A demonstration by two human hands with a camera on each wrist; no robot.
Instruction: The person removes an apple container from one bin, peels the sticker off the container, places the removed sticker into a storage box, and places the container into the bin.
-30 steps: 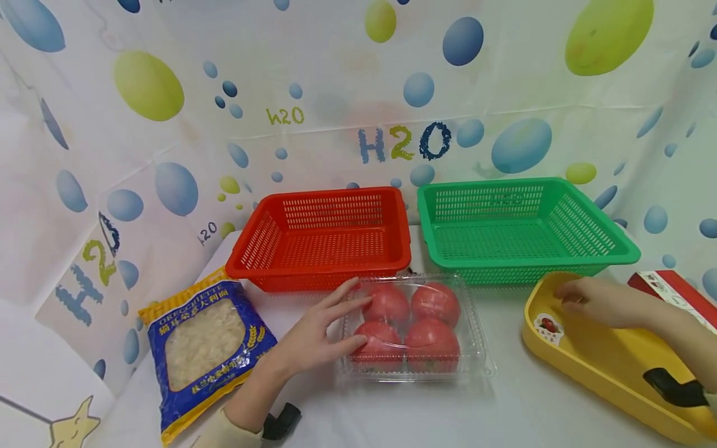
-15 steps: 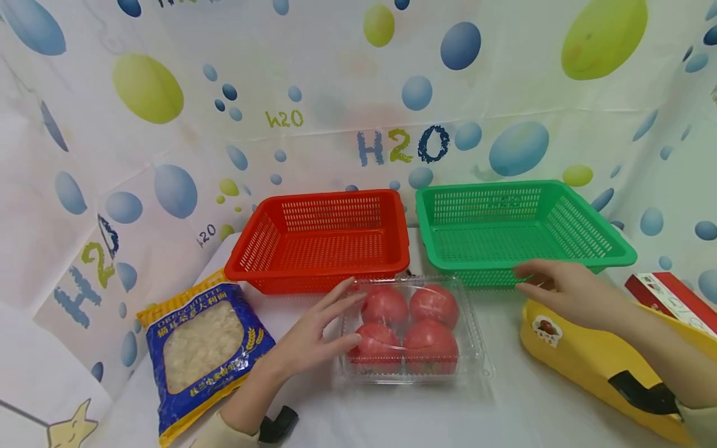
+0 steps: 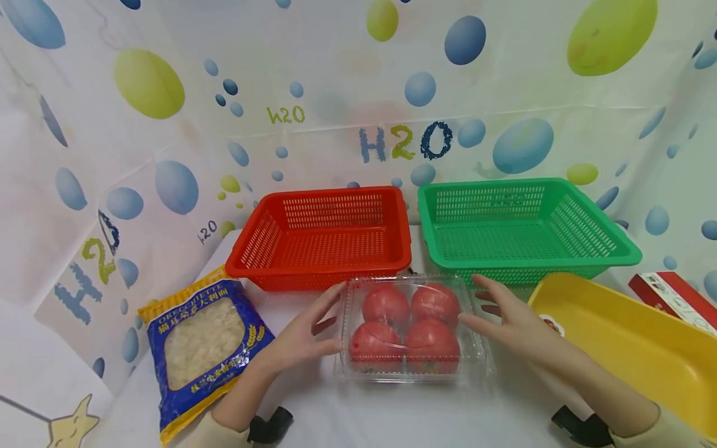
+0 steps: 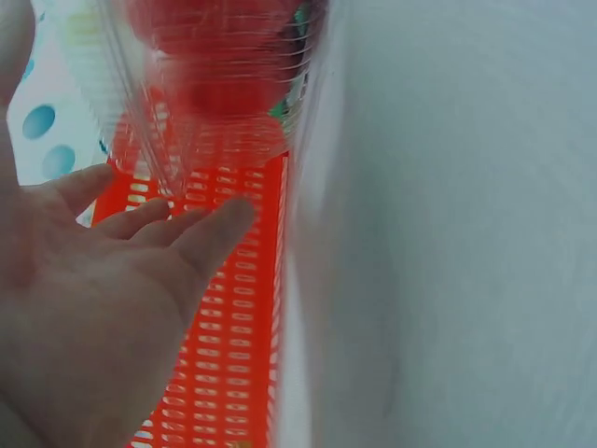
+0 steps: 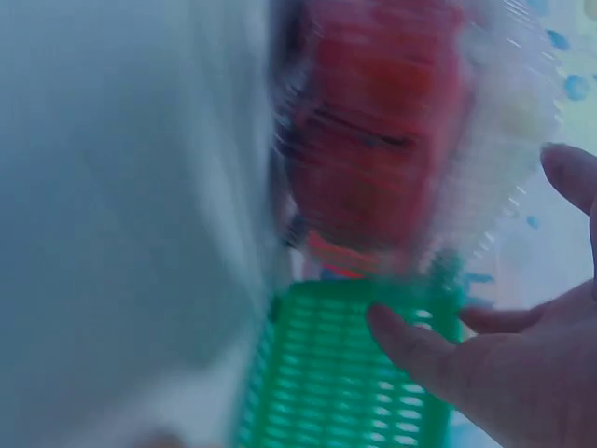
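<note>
A clear plastic clamshell box (image 3: pixel 406 376) with several red tomatoes (image 3: pixel 386 305) inside sits on the white cloth in the middle of the head view. At its left edge is my left hand (image 3: pixel 299 339), fingers stretched and spread, fingertips right by the box's side. My right hand (image 3: pixel 518 326) faces it from the right, thumb and fingers spread around the right edge. In the left wrist view the left hand (image 4: pixel 121 261) reaches forward beneath the box's edge. The right wrist view is blurred; there the right hand (image 5: pixel 504 355) has its fingers apart beside the box.
Behind the box stand a red basket (image 3: pixel 316 274) and a green basket (image 3: pixel 529 258). A blue and yellow bag of orecchiette pasta (image 3: pixel 204 345) lies on the left. To the right are a yellow tray (image 3: pixel 627 317), partly behind the right arm, and a red and white carton (image 3: pixel 678 298).
My right hand has left the yellow tray and come left to the box's right side. The left hand has drawn back a little from over the box to its left edge.
</note>
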